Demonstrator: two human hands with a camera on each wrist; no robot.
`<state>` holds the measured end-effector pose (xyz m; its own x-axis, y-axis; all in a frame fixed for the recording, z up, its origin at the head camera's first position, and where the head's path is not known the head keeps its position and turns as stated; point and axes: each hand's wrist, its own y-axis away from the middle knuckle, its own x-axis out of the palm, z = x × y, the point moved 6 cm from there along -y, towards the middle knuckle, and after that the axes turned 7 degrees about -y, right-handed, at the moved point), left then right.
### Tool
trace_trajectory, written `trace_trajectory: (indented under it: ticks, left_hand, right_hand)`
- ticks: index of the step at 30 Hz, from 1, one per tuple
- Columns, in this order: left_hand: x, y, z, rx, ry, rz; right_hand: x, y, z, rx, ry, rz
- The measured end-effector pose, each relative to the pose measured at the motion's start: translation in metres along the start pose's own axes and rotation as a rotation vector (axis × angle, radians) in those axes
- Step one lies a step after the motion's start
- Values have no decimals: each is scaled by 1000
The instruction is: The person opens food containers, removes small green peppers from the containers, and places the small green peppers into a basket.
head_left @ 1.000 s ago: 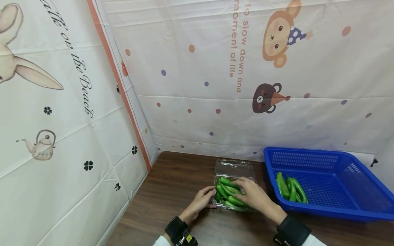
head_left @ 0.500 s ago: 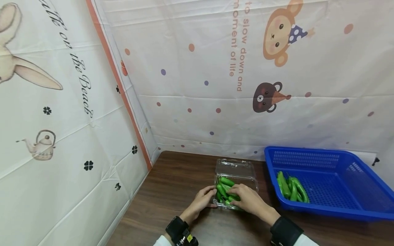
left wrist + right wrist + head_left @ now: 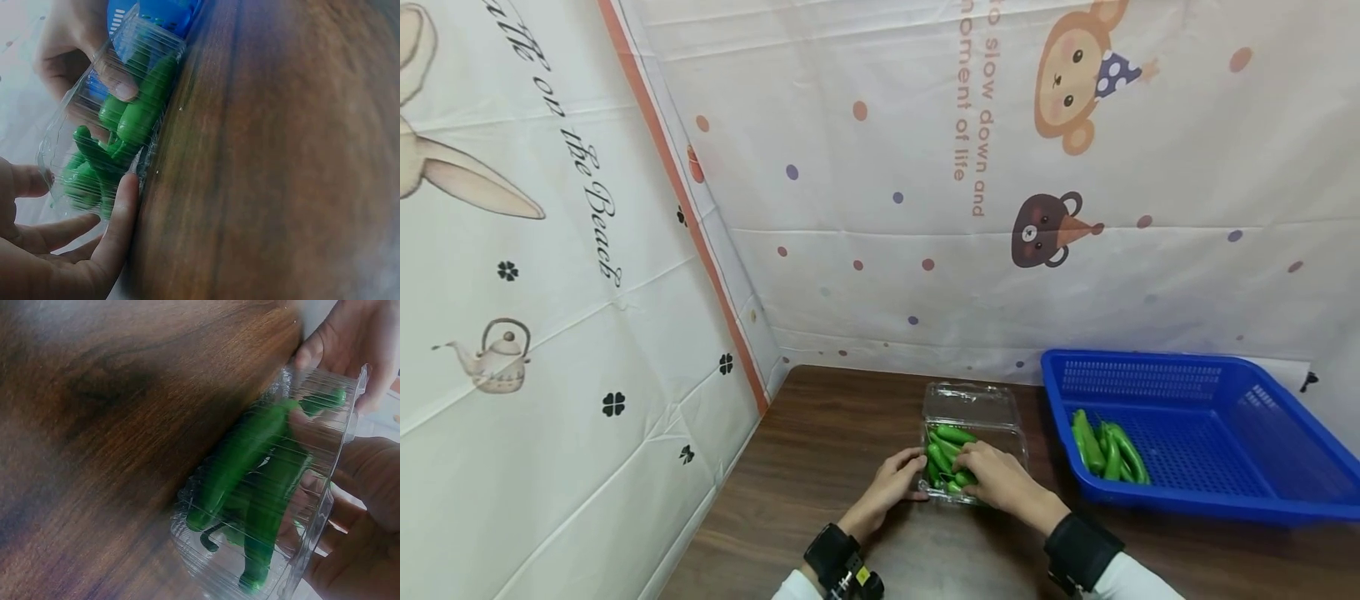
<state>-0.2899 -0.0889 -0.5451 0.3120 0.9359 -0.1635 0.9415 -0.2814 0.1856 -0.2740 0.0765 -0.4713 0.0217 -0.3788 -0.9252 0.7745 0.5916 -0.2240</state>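
Note:
Several long green peppers [image 3: 940, 457] lie in a clear plastic clamshell box [image 3: 973, 404] with its lid tipped back away from me. Along the box's left wall my left hand [image 3: 891, 485] presses its fingertips from outside, the thumb low near the table. In the left wrist view, those fingers are spread and fairly straight. My right hand [image 3: 1000, 482] reaches into the box's right part. Its thumb lies against a green pepper [image 3: 247, 462] and its other fingers are on the far side, pinching it. The right hand hides part of the peppers in the head view.
To the right stands a blue plastic basket [image 3: 1187, 504] with several green peppers [image 3: 1108, 450] at its left end. Brown wood-grain table [image 3: 842, 417] surrounds the box. A printed white cloth [image 3: 850, 292] hangs behind and on the left.
My right hand has moved left and lower into the box, and its fingers have closed in on the peppers. The left hand stays at the box's left wall.

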Motion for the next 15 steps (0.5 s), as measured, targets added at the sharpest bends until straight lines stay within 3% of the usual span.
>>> trace_trajectory:
  ticks: [4, 10, 15]
  left_hand:
    - [1, 0, -1, 3, -2, 6]
    - [1, 0, 0, 11, -9, 2]
    - [1, -1, 0, 13, -8, -2]
  right_hand:
    - [-1, 1, -3, 33, -54, 14]
    - [-1, 7, -12, 119, -225, 37]
    - [-3, 8, -14, 108, -322, 19]
